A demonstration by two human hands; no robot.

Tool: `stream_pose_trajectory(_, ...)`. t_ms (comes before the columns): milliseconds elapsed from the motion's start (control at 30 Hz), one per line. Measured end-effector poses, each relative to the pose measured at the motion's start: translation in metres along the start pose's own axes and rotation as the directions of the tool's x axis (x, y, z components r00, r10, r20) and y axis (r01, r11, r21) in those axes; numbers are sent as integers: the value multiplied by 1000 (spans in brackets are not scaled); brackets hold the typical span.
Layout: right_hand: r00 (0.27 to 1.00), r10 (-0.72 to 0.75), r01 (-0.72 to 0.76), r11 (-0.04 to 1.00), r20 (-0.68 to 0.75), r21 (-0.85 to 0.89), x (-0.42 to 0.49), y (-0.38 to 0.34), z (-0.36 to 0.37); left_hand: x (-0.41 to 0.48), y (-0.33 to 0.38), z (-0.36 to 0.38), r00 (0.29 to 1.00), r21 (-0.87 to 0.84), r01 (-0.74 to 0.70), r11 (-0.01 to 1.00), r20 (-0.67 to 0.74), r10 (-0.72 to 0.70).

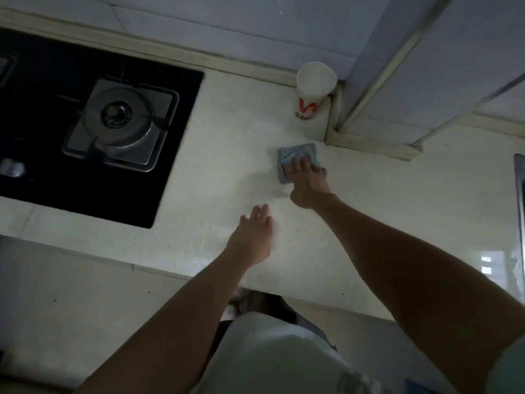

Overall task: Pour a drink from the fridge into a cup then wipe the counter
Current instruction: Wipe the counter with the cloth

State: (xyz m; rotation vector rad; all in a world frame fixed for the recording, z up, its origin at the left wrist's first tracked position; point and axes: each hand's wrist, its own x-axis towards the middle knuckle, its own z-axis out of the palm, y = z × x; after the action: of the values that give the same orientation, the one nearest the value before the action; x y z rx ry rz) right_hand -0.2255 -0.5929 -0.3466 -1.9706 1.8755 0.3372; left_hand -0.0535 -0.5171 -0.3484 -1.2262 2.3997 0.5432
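A white paper cup (315, 88) with a red logo stands upright at the back of the pale counter (233, 155), close to the corner of a tiled wall column. In front of it lies a folded grey cloth (295, 153). My right hand (305, 182) presses flat on the cloth's near half with straight fingers. My left hand (254, 236) rests on the bare counter nearer the front edge, fingers straight and relaxed, holding nothing. No drink container is in view.
A black glass gas hob (93, 132) with a steel burner fills the counter's left part. A tiled column (426, 81) juts out at the back right. A metal sink rim (520, 189) shows at the far right edge.
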Motion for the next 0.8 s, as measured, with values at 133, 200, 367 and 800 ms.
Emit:
stream_pose_trajectory(133, 999, 19, -16, 998, -42, 56, -63, 0, 39, -11, 19, 11, 996, -28, -31, 999, -83, 28)
stream_pose_trajectory(200, 998, 49, -46, 995, -40, 89, -97, -3, 59, -22, 36, 17, 996, 4, -47, 999, -72, 48)
stream_pose_trajectory(367, 994, 108, -104, 987, -28, 124, -178, -8, 107, -53, 74, 39, 997, 41, -46, 998, -68, 48)
stream_pose_trajectory(800, 934, 355, -343, 918, -27, 198, -243, 6, 135, -81, 120, 60, 988, -96, -122, 988, -110, 111)
